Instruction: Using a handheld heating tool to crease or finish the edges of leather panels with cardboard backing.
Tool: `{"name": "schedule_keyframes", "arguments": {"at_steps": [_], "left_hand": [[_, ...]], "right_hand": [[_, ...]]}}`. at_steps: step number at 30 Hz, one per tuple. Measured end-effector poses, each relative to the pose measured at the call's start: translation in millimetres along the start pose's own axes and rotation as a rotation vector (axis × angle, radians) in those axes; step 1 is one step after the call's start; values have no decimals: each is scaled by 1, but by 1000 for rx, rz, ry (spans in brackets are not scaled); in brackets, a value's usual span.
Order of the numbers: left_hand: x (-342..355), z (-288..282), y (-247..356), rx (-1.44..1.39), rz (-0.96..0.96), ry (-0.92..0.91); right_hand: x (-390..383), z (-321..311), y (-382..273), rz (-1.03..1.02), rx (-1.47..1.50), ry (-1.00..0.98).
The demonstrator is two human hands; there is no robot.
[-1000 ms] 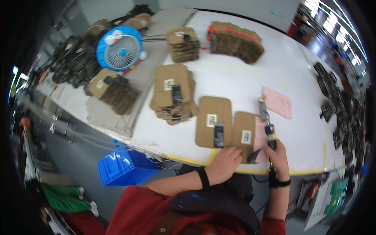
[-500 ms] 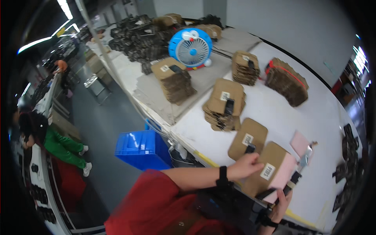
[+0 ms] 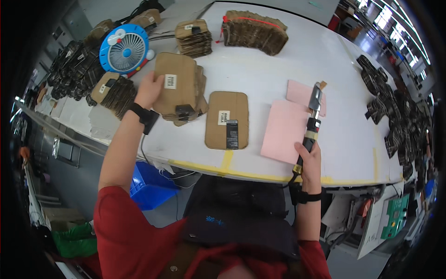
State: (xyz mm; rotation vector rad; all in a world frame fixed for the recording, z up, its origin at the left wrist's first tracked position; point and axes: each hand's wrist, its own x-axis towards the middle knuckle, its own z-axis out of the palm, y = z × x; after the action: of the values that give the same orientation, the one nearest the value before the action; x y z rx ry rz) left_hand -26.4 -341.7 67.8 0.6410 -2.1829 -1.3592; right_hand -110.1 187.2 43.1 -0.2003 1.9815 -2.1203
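My left hand (image 3: 149, 89) is closed on the left edge of a brown fabric panel (image 3: 179, 69) with rounded corners and a white label. That panel lies on top of a stack of similar panels, and a black tag (image 3: 185, 111) shows at its lower edge. In my right hand (image 3: 310, 158) is a corded hand iron (image 3: 310, 137) with a black handle and a flat silver tip. The iron lies over the edge of a pink sheet (image 3: 284, 130); a smaller pink piece (image 3: 299, 93) is behind it. Between my hands, a single brown panel (image 3: 227, 104) lies flat, with a white label and a black tag.
A blue fan (image 3: 124, 49) stands at the far left beside a shorter panel stack (image 3: 114, 95) and dark bundles (image 3: 69, 69). Farther back are another stack (image 3: 193, 39) and a red-tied bundle (image 3: 253, 30). Dark pieces (image 3: 395, 116) line the right edge. A blue bin (image 3: 151, 186) sits below.
My left hand has moved left, from the labelled panel over the pink sheet to the panel stack. The pink sheet is now uncovered. My right hand still holds the iron; the view has turned.
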Motion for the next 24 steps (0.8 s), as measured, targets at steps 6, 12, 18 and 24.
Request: {"name": "schedule_keyframes", "arguments": {"at_steps": [6, 12, 18, 24], "left_hand": [[-60, 52, 63, 663, 614, 87], [-187, 143, 69, 511, 565, -396], [-217, 147, 75, 480, 520, -683], [-229, 145, 70, 378, 564, -741]], "right_hand": [[1, 25, -16, 62, -13, 99], [-8, 50, -9, -20, -39, 108], [-9, 50, 3, -183, -191, 185], [-12, 47, 1, -183, -195, 259]]}}
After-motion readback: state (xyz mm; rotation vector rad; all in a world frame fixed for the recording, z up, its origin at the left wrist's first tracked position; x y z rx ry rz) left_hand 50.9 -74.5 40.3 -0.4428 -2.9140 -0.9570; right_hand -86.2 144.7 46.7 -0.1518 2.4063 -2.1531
